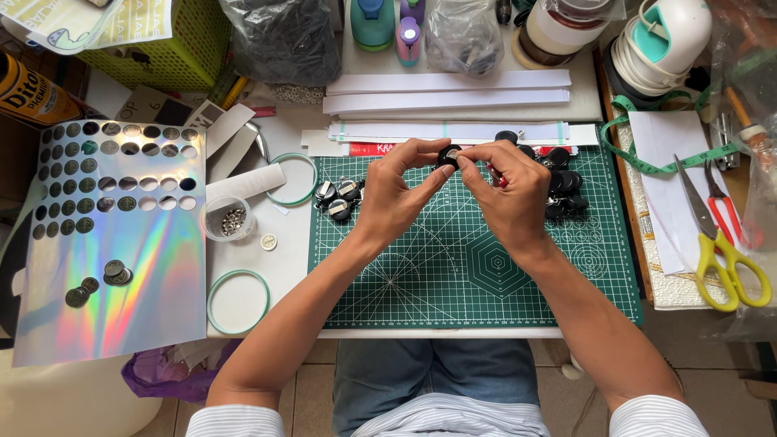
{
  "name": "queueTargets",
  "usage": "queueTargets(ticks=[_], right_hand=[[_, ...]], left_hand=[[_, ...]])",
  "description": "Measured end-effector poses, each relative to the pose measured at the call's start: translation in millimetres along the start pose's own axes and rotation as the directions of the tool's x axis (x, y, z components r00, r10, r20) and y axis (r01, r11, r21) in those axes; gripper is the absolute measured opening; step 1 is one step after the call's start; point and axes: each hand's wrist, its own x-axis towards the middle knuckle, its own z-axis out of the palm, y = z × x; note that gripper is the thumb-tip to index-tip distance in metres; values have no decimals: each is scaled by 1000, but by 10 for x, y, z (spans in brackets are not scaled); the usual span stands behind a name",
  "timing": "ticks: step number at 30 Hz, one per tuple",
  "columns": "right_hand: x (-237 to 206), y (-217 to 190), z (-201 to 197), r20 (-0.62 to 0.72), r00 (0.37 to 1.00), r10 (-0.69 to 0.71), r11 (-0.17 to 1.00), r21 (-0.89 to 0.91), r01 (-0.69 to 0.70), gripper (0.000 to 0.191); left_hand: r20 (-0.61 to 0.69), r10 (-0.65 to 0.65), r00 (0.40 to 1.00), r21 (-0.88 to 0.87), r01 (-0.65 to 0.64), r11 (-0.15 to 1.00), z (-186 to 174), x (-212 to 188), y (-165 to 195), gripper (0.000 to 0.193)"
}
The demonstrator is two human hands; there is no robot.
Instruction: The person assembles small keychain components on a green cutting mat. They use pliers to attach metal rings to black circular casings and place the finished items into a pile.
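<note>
Both hands pinch one small black round piece (449, 155) between them, left hand (392, 194) and right hand (510, 190) meeting above the far edge of the green cutting mat (453, 283). A few silver-faced pieces (338, 198) lie to the left, seemingly finished; a larger black pile (562, 190) waits on the right.

one green cutting mat (453, 275) at the centre. two hands: the left hand (394, 197) and right hand (508, 194). two green rings, one (238, 301) at 8 o'clock, one (293, 179) at 10. two pairs of scissors at 3 o'clock, yellow-handled (724, 255) and red-handled (723, 209). one holographic sheet (137, 267) at 9. one green tape measure (647, 158) at 2.
</note>
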Motion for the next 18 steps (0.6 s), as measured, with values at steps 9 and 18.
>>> queueTargets(ticks=[9,18], right_hand=[[-3,-2,-2,1,1000,-1,1000,8,1,6],[6,6,-4,7,1000,-2,1000,3,2,7]], left_hand=[[12,-32,999,-19,32,999,-1,-7,-5,35],[22,-35,999,-23,36,999,17,7,-38,33]])
